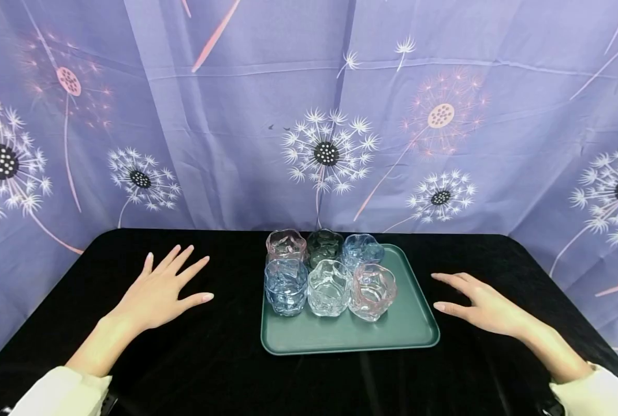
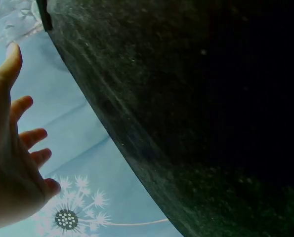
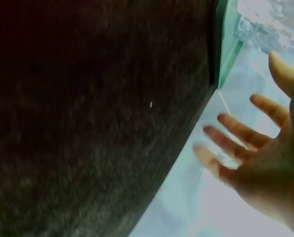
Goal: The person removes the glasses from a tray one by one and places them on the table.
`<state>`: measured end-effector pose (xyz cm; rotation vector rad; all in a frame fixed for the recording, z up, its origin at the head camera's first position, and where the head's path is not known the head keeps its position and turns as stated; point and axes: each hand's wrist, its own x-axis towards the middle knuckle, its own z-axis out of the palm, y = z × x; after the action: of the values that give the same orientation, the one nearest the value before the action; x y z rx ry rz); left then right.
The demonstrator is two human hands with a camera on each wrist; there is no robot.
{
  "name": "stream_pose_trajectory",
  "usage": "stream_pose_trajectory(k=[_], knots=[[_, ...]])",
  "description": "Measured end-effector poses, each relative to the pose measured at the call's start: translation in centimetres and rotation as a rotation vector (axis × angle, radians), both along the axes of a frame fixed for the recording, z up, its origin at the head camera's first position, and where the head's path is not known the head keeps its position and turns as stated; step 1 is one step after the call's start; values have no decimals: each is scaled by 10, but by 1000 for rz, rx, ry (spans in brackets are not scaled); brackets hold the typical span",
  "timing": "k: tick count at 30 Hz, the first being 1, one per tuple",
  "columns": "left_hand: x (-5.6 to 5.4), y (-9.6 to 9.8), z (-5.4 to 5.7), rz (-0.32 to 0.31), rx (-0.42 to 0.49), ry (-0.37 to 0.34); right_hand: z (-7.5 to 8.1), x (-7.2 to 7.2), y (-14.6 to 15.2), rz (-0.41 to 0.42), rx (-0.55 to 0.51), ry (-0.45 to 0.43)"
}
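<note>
Head view: six glasses (image 1: pixel 329 284) on a tray (image 1: pixel 340 337) stand between the spread hands (image 1: pixel 159 292) (image 1: pixel 483 306) — nearer the right.

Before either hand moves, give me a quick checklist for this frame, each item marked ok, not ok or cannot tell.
1. Left hand empty: ok, fingers spread.
2. Right hand empty: ok, fingers extended, near the tray.
3. Tray resting flat on the black table: ok.
4. Six glasses standing on the tray: ok, two rows of three.
5. Tray evenly loaded: not ok, glasses crowd its left side.
6. Gaps between all glasses: cannot tell, they overlap in view.
</note>
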<state>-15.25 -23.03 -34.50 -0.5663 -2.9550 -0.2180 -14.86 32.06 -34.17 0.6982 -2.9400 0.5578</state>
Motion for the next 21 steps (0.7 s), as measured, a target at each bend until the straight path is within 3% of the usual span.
stream_pose_trajectory(k=[4,11,21], knots=[[0,5,1,-25,56,1,-5,3,-6,61,-133,-96],[-2,15,1,-45,127,-31,-14,-1,-5,149,-298,-338],[-15,43,7,-53,157,-71,-26,-5,-4,162,-404,-441]])
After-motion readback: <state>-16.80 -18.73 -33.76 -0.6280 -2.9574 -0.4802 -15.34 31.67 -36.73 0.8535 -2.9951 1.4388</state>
